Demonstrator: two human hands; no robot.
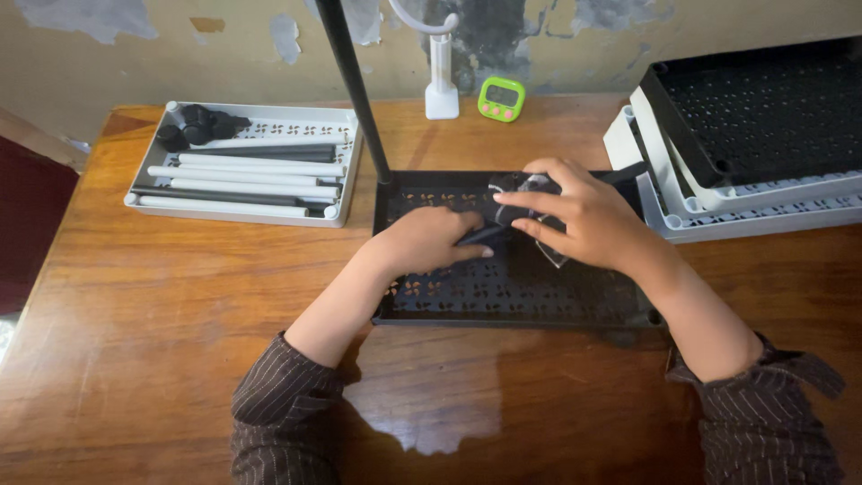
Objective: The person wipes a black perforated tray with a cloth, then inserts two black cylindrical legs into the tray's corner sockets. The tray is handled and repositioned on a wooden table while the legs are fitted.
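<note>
While both forearms reach in from the near edge of the wooden table (180, 359), the hands meet over a black perforated shelf tray (503, 292) lying flat in the middle of it. The left hand (426, 241) rests palm down on the tray, its fingers curled and pressed together around the near end of a thin black rod (480, 235), with the fingertips pointing right. The right hand (584, 216) arches over a small crinkled clear plastic bag (543, 220), fingers slightly spread, the index finger stretched toward the left hand and the thumb tucked below; what lies inside the bag I cannot tell. The two hands are just beside each other, almost touching at the rod.

A black pole (355, 90) stands upright from the tray's far left corner and leaves the top of the view. To the left, well apart, a white perforated tray (346, 171) holds white and black tubes (247, 180) laid side by side and a cluster of black caster wheels (197, 126) in its far corner. On the right, a stack of shelf trays (718, 220), a black one on white ones, sits tilted near the table's edge. Against the peeling wall stand a white lamp base (441, 90) and a small green timer (501, 97). Brown striped sleeves (278, 404) cover both arms.
</note>
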